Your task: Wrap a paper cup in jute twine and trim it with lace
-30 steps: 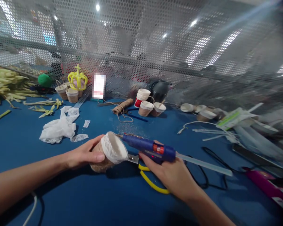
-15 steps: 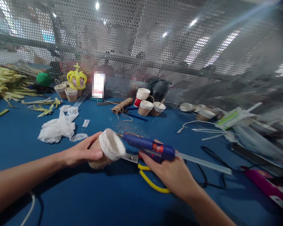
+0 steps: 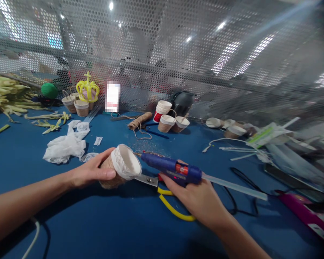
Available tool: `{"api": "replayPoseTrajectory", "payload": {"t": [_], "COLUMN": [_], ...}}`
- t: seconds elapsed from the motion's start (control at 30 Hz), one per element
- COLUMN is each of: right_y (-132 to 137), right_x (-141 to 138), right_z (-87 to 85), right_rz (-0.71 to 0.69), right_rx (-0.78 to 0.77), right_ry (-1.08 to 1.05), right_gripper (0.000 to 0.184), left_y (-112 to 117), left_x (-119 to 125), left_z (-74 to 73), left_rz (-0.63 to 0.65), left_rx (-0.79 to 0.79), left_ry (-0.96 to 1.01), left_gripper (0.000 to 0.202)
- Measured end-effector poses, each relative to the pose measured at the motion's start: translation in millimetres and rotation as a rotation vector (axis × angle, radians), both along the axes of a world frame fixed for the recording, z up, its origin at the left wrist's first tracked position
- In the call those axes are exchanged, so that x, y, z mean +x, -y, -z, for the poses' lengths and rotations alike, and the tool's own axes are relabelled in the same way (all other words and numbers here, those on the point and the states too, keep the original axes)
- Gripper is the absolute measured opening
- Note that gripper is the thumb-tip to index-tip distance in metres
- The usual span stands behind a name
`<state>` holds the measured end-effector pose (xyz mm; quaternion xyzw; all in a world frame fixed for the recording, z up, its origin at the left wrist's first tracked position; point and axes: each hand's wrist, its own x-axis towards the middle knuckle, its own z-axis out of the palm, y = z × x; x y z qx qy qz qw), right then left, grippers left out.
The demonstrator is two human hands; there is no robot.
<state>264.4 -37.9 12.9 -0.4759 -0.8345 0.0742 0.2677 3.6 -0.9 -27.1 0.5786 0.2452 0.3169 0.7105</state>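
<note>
My left hand (image 3: 89,172) is closed round a small paper cup (image 3: 118,171) wrapped in twine, with white lace round its rim; the cup lies tilted, mouth toward the right. My right hand (image 3: 194,196) grips a blue hot glue gun (image 3: 171,168) with a clear glue stick (image 3: 233,187) sticking out behind. The gun's nozzle sits just right of the cup's rim, nearly touching it. Yellow-handled scissors (image 3: 162,192) lie on the blue table (image 3: 110,230) under the gun.
White lace scraps (image 3: 66,145) lie left of the cup. A yellow crown (image 3: 88,90) on small cups, a twine roll (image 3: 139,121), more cups (image 3: 169,120), green leaves (image 3: 8,99) and glue sticks (image 3: 286,151) crowd the far side. A perforated metal screen (image 3: 178,54) stands behind. A black cable (image 3: 243,201) trails right.
My left hand and the cup have shifted slightly left and up, away from the glue gun nozzle. The right hand and gun have hardly moved.
</note>
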Motion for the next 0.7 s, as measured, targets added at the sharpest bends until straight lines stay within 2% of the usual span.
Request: {"api": "replayPoseTrajectory", "payload": {"t": [0.7], "right_y": [1.5], "right_x": [3.7], "right_z": [1.3], "right_rz": [0.001], "right_rx": [0.029], "right_ry": [0.032], "right_gripper": [0.021], "left_y": [-2.2], "left_x": [-6.4], "left_z": [-6.9], "left_rz": [-0.098], "left_rx": [0.073], "left_ry": [-0.105], "left_gripper": [0.072]}}
